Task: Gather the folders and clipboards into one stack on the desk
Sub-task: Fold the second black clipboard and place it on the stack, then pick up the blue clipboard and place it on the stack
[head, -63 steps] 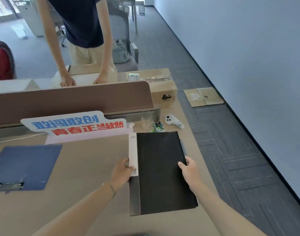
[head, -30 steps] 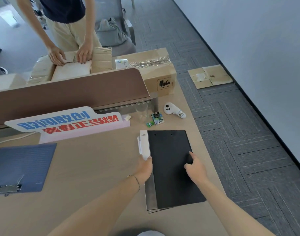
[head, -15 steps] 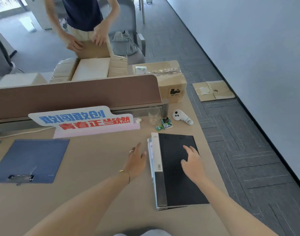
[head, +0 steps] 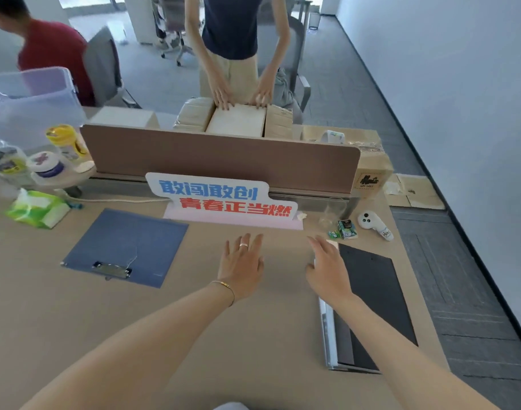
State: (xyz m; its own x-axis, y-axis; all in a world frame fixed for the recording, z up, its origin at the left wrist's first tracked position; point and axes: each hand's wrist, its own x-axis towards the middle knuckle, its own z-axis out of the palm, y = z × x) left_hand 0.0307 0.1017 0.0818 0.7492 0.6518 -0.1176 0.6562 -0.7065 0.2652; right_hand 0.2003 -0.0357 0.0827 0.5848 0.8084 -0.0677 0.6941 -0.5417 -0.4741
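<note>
A wide tan counter point(head: 75, 335) filled most of the view, backed by a brown divider panel point(head: 223, 156) with grey carpet floor point(head: 475, 276) and a pale wall point(head: 460, 84) to the right. Beyond the divider a person in a dark top point(head: 229, 25) pressed both palms on flat cardboard packs point(head: 238, 121), and a person in red point(head: 52, 51) sat at far left, cut off by the frame edge.

On the counter's right side lay the black folder stack point(head: 374, 294), flat, its spine edge facing the middle of the counter; how many folders made it up could not be told, and the right forearm covered part of it. Well apart to the left lay the blue clipboard point(head: 126, 247), flat, clip toward the wearer. A printed sign point(head: 223, 199) leaned against the divider between them.

The left hand point(head: 241, 269) hung over bare counter, fingers spread, grip released and grasping nothing. The right hand point(head: 330, 270) was likewise spread and released at the folder stack's near-left corner; whether it touched the cover could not be told.

Smaller things sat at the edges: a clear bin point(head: 31, 96), wipe canisters point(head: 63, 142), a green tissue pack point(head: 37, 208), a white controller point(head: 374, 224), a small green packet point(head: 346, 229), and a clear cup point(head: 333, 213), hard to make out.
</note>
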